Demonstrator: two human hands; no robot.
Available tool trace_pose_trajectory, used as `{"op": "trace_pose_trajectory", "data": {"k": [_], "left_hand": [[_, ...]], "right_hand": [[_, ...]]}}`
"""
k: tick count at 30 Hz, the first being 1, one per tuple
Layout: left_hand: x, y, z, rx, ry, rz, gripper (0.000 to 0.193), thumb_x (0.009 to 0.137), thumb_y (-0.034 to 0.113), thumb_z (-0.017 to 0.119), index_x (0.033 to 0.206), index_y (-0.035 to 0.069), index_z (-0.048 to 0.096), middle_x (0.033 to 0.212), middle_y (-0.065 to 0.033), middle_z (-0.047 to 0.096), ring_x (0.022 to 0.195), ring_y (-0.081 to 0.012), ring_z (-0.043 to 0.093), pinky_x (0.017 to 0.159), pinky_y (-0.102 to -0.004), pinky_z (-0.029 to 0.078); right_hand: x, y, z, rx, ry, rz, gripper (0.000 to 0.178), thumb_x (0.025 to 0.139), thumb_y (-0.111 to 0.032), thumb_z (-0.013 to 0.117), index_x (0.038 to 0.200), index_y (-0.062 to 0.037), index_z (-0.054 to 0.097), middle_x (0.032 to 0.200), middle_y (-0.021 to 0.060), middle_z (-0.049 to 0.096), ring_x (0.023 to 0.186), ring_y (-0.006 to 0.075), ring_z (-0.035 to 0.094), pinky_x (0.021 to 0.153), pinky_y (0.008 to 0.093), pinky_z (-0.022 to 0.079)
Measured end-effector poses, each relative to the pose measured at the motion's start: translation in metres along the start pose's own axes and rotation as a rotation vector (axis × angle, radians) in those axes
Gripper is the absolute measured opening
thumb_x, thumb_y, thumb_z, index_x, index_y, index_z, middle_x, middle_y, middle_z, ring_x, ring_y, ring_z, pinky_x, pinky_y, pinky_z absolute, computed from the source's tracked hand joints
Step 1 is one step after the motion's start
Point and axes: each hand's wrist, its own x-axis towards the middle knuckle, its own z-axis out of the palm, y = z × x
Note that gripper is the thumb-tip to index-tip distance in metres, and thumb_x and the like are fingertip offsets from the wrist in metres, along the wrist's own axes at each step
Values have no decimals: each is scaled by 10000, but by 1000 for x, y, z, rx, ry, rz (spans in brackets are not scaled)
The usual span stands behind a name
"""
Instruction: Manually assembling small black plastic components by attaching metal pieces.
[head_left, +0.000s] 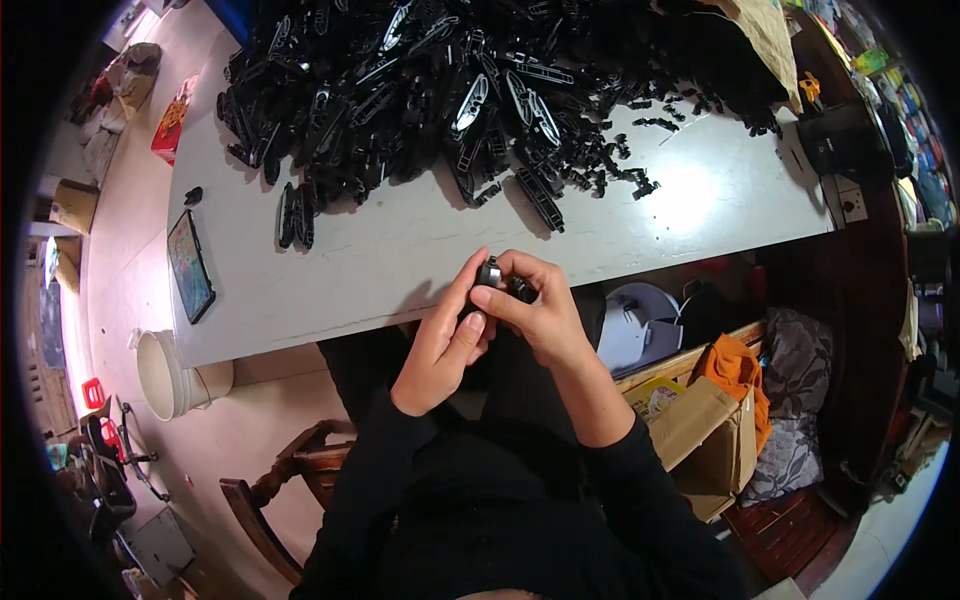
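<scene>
Just over the near edge of the table, my left hand [440, 345] and my right hand [543, 315] are closed together around a black plastic part [488, 274]. Its glossy top end shows between my fingers; the rest is covered by them. The right thumb presses against its side, and a second small dark piece [522, 290] shows within the curl of the right fingers. Beyond my hands, a large heap of black plastic parts [400, 100] covers the far side of the table. Two long parts [296, 215] lie side by side, apart from the heap, on the left.
The grey-white table [380, 270] holds a smartphone [190, 268] near its left edge. Small black pieces [640, 185] lie scattered right of the heap. A white bucket [165, 375] stands on the floor at left, near a wooden chair [290, 475]. A cardboard box [715, 440] sits at right.
</scene>
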Motion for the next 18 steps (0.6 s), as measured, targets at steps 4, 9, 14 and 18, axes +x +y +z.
{"op": "trace_pose_trajectory", "data": {"k": [4,9,14,18], "left_hand": [[16,19,-19,687,15,251,369,918,168,440,1266,54,486,963,-161,561,884,-305,535,816,-353,421],[48,31,-106,1535,598,519,443,767,14,554,1199,103,517,1168,-112,461,1097,-304,425,938,-394,354],[59,38,-130,1669,591,419,381,716,17,634,1075,111,549,1228,-75,451,1139,-283,422,940,-399,366],[53,41,-138,1690,549,520,324,754,37,613,1063,91,534,1106,-70,525,1052,-266,483,855,-368,410]], "right_hand": [[-16,-12,-20,77,410,-31,212,832,-254,594,904,-73,509,740,6,507,595,83,486,458,201,378],[2,-49,-88,-21,488,-260,158,846,-205,528,839,-48,507,770,75,561,652,175,550,534,286,473],[36,-58,-117,-1066,535,-251,227,733,10,557,952,-42,588,658,27,574,585,93,550,473,229,421],[46,-59,-116,-1512,490,-316,162,741,-51,644,896,-48,597,622,18,574,525,89,539,456,228,402]]}}
